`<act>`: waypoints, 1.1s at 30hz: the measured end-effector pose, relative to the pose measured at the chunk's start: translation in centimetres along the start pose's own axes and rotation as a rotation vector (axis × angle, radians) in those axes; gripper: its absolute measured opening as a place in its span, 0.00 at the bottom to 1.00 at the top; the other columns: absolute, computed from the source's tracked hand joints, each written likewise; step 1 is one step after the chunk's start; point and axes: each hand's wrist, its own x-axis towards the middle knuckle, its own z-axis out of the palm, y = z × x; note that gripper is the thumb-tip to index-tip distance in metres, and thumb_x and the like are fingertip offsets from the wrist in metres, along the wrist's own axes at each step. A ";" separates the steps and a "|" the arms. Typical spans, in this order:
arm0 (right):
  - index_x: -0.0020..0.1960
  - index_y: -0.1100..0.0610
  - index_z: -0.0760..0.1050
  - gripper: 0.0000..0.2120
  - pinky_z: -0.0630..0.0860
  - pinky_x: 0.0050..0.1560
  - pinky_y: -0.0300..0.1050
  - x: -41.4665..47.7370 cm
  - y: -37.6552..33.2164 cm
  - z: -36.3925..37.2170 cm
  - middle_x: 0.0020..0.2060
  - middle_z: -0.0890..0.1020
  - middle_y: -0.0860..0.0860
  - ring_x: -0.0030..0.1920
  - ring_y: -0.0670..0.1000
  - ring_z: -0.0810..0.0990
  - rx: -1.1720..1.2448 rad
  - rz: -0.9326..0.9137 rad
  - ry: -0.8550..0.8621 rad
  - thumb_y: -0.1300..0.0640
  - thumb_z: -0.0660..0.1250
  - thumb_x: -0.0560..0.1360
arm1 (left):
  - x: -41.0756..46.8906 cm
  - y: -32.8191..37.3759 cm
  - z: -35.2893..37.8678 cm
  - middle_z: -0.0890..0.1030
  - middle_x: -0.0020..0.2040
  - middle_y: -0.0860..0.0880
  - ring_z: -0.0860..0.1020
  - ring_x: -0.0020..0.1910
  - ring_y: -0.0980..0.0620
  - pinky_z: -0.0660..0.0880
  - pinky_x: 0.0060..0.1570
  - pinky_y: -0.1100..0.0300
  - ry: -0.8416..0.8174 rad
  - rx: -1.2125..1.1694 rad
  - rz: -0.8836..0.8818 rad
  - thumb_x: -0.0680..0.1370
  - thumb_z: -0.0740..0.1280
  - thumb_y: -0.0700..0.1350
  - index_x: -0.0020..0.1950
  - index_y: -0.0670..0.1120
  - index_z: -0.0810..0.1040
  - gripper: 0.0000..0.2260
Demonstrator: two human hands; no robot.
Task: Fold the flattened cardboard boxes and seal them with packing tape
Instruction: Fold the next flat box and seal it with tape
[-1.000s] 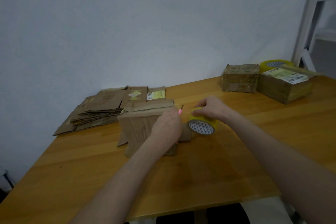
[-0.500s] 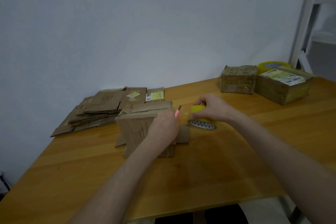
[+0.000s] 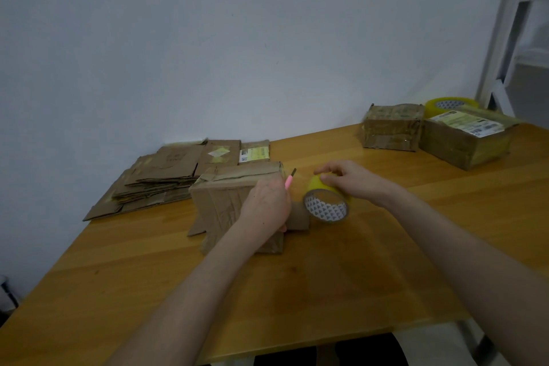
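Note:
A folded brown cardboard box (image 3: 228, 202) stands at the middle of the wooden table (image 3: 297, 285). My left hand (image 3: 267, 205) rests against its right side and grips a pink utility knife (image 3: 289, 180), blade pointing up and away. Just right of the box, my right hand (image 3: 347, 180) holds a yellow roll of packing tape (image 3: 326, 202) from above, its patterned core facing me. A stack of flattened cardboard boxes (image 3: 166, 175) lies at the table's back left.
Two sealed boxes, a smaller one (image 3: 392, 128) and a bigger one with a label (image 3: 466, 140), sit at the back right. A second tape roll (image 3: 448, 104) lies behind them. A white frame (image 3: 505, 33) stands at the right.
My right hand tipped the tape roll flat half a second ago and has now turned it back up, so its core faces me. The left hand and knife stayed at the box.

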 end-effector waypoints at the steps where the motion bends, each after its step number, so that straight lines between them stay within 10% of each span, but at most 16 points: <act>1: 0.68 0.53 0.71 0.19 0.73 0.63 0.51 -0.1 -0.1 -0.2 0.62 0.73 0.50 0.63 0.53 0.72 -0.006 -0.003 -0.015 0.48 0.61 0.79 | 0.0 0.0 0.0 0.77 0.40 0.48 0.81 0.32 0.54 0.79 0.30 0.62 -0.005 0.000 -0.005 0.83 0.55 0.49 0.52 0.43 0.71 0.11; 19: 0.67 0.48 0.70 0.28 0.71 0.36 0.38 0.2 -1.5 -1.5 0.54 0.72 0.51 0.51 0.52 0.74 -0.411 -0.031 0.068 0.45 0.73 0.69 | 0.1 0.6 -0.1 0.74 0.38 0.48 0.80 0.32 0.54 0.79 0.32 0.63 -0.046 0.050 -0.033 0.83 0.54 0.50 0.48 0.44 0.70 0.12; 33: 0.70 0.48 0.67 0.31 0.74 0.54 0.48 -0.5 -2.1 -0.7 0.66 0.72 0.53 0.61 0.55 0.72 -0.574 -0.017 0.041 0.40 0.70 0.70 | -0.1 0.6 0.2 0.76 0.48 0.44 0.81 0.43 0.48 0.81 0.42 0.54 -0.060 0.024 -0.059 0.82 0.56 0.51 0.50 0.45 0.69 0.10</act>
